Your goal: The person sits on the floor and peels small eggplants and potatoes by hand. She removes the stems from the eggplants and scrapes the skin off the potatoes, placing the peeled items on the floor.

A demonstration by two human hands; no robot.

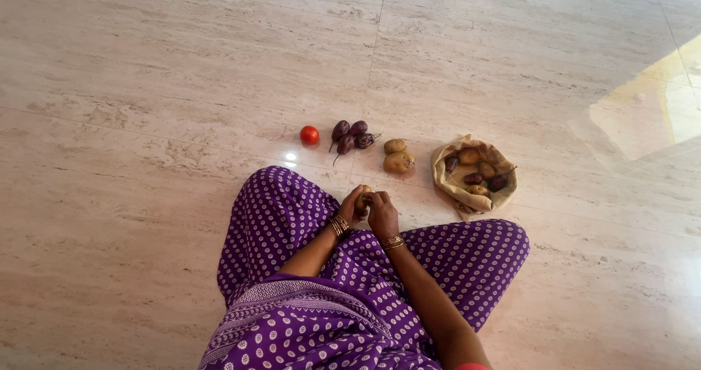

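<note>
While seated on the floor [146, 85], left hand [350, 208] and right hand [382, 215], grips clamped on one potato [363, 198].

The potato [363, 197] is mostly hidden between both hands. The bag [473, 176] hides part of its vegetables, too small to identify.
</note>
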